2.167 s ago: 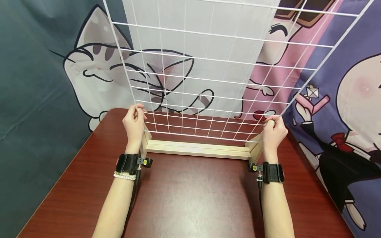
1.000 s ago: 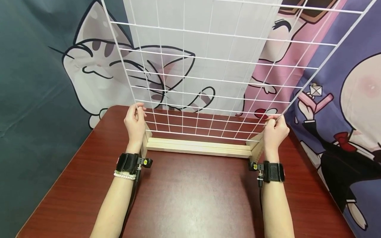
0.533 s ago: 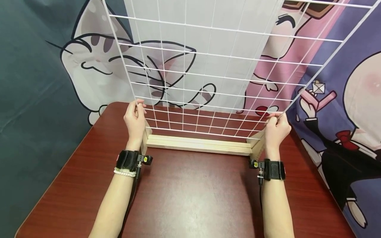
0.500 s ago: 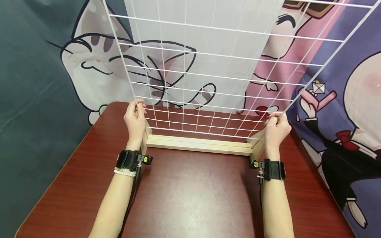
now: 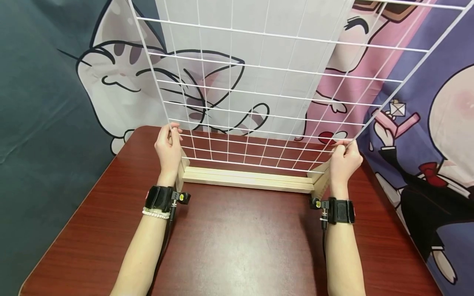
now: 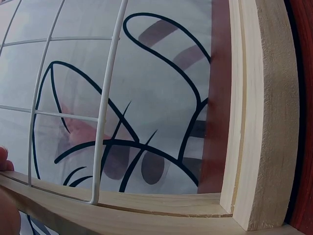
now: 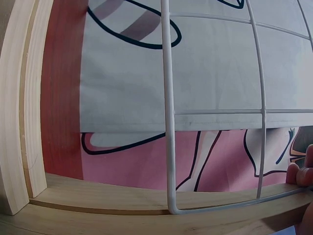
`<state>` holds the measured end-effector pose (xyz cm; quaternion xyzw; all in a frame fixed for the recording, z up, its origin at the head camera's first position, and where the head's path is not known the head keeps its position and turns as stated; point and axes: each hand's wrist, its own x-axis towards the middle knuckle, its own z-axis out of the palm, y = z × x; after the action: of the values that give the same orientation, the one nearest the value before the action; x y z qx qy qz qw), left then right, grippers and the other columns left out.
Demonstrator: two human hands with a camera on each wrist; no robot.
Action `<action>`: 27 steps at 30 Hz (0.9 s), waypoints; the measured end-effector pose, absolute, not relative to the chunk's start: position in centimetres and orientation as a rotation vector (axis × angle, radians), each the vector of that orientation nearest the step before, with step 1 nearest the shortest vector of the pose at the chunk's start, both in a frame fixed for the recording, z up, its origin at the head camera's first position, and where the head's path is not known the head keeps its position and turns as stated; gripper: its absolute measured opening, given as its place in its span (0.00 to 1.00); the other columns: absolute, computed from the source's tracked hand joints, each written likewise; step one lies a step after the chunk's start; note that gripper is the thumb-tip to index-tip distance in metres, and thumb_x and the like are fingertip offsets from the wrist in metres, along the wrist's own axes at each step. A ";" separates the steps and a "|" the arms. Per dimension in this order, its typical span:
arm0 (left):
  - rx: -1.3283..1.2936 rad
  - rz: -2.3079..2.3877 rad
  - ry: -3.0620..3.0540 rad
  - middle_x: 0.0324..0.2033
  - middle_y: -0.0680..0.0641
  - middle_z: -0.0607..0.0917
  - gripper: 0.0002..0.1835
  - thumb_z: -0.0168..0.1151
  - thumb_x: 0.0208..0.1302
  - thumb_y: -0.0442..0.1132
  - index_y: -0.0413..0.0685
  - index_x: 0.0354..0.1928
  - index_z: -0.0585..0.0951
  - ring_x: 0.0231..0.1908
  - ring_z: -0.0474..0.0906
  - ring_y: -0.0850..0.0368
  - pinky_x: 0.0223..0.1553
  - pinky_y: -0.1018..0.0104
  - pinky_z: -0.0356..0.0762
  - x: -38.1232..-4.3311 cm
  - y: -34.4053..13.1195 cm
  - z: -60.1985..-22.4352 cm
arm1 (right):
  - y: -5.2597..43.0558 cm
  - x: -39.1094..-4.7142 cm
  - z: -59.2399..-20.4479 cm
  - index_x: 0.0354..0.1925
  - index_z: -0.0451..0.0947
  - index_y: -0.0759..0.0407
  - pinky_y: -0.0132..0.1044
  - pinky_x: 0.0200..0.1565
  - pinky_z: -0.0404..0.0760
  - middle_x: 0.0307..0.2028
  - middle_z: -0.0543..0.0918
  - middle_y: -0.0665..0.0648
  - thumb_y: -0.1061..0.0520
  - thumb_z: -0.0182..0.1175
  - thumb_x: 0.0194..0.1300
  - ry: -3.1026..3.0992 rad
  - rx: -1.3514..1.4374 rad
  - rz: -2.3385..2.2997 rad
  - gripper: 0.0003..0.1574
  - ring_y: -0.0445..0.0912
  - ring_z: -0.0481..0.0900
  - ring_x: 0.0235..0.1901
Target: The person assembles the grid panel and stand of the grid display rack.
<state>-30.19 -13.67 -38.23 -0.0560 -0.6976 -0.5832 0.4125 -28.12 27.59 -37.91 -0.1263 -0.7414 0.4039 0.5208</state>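
Observation:
A white wire grid panel (image 5: 242, 99) stands between my two hands, its lower part inside a pale wooden frame (image 5: 248, 181). With thumb and fingers, my left hand (image 5: 168, 152) pinches the grid's left edge wire. My right hand (image 5: 344, 166) pinches the right edge wire at about the same height. In both wrist views the grid's lower corners sit at the grooved side pieces (image 6: 161, 203) (image 7: 98, 203). A gap separates the bottom wire (image 7: 168, 107) from the grooved bottom rail (image 6: 244, 98). The grid's top lies outside the head view.
The frame stands on a reddish-brown table (image 5: 237, 238). Behind it hangs a cloth with a cartoon cat (image 5: 118, 82); a purple printed cloth (image 5: 426, 144) is at the right. Wrist cameras (image 5: 181, 198) with cables are strapped to both arms.
In the head view the frame, grid and hands appear slightly higher than before, as does the background. Both hands keep their pinch on the grid's side wires. Almost nothing differs over the last half second.

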 end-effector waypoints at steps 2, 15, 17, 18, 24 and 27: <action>-0.133 -1.462 -1.758 0.34 0.30 0.80 0.12 0.47 0.71 0.28 0.25 0.43 0.78 0.26 0.69 0.79 0.30 0.83 0.63 -30.3 -13.7 -38.4 | 27.6 -28.1 -37.9 0.27 0.79 0.68 0.22 0.21 0.50 0.13 0.67 0.27 0.70 0.45 0.57 -1.778 -0.298 0.968 0.15 0.21 0.55 0.12; -0.146 -1.474 -1.755 0.35 0.28 0.80 0.12 0.47 0.71 0.28 0.25 0.43 0.78 0.27 0.70 0.77 0.30 0.82 0.64 -30.3 -13.8 -38.3 | 27.4 -28.1 -37.7 0.26 0.78 0.66 0.22 0.21 0.52 0.15 0.67 0.26 0.69 0.42 0.56 -1.788 -0.299 0.961 0.16 0.21 0.56 0.12; -0.148 -1.478 -1.754 0.34 0.28 0.80 0.12 0.47 0.71 0.28 0.24 0.43 0.78 0.27 0.70 0.77 0.30 0.82 0.65 -30.2 -13.7 -38.2 | 27.4 -28.0 -37.7 0.26 0.78 0.66 0.22 0.21 0.51 0.15 0.67 0.26 0.69 0.43 0.56 -1.789 -0.297 0.955 0.16 0.21 0.55 0.11; -0.145 -1.477 -1.755 0.34 0.30 0.80 0.12 0.47 0.71 0.28 0.24 0.43 0.78 0.27 0.70 0.78 0.30 0.82 0.65 -30.2 -13.7 -38.2 | 27.4 -28.1 -37.6 0.27 0.78 0.67 0.23 0.22 0.51 0.15 0.67 0.27 0.69 0.43 0.56 -1.788 -0.296 0.954 0.16 0.22 0.55 0.11; -0.133 -1.489 -1.767 0.31 0.56 0.78 0.12 0.47 0.71 0.28 0.24 0.44 0.78 0.27 0.70 0.76 0.31 0.82 0.66 -30.6 -13.9 -38.5 | 27.5 -28.2 -37.7 0.25 0.77 0.66 0.23 0.22 0.51 0.16 0.67 0.27 0.69 0.43 0.56 -1.788 -0.293 0.951 0.15 0.22 0.54 0.12; -0.133 -1.501 -1.780 0.31 0.59 0.77 0.12 0.47 0.72 0.29 0.25 0.45 0.78 0.28 0.73 0.72 0.32 0.81 0.67 -30.8 -14.1 -38.8 | 27.6 -28.2 -37.8 0.22 0.75 0.55 0.23 0.22 0.51 0.16 0.67 0.23 0.69 0.43 0.56 -1.794 -0.290 0.946 0.17 0.23 0.54 0.12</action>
<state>-30.80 -14.12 -38.82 -0.0526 -0.7016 -0.5916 0.3937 -28.22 27.60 -37.77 -0.1208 -0.7482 0.3944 0.5197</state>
